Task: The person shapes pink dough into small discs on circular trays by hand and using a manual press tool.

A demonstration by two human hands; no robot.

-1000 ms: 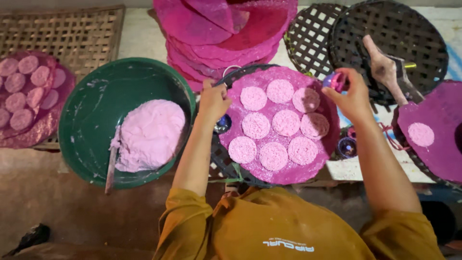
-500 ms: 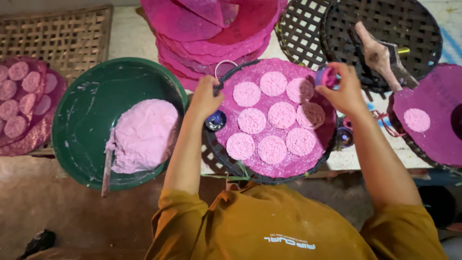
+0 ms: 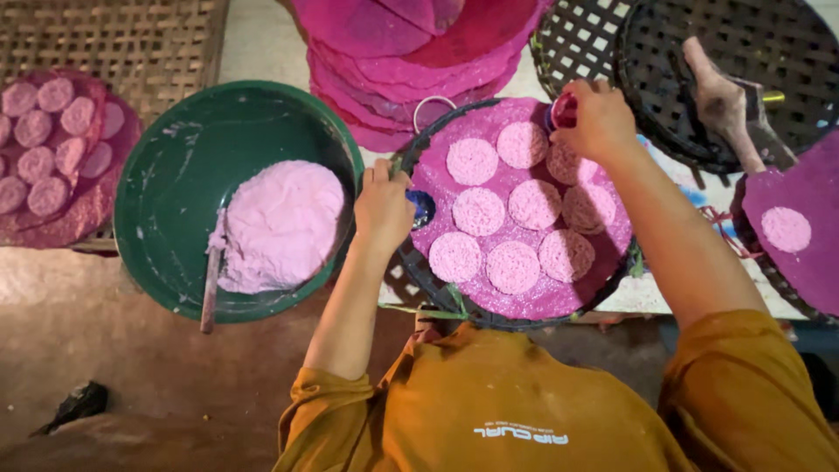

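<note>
Woven mats underneath, left hand (image 3: 383, 205) grips the round tray's (image 3: 419, 267) near rim while right hand (image 3: 596, 118) pinches what looks like a small pink cup (image 3: 564, 111) at its far edge; any jolt could smear the soft discs (image 3: 480, 211) between them.

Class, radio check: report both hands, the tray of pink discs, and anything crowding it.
Left hand grips woven tray rim. Right hand holds small red cup at far edge. Eight pink discs on tray. Green bowl and another person's hand close by.
</note>
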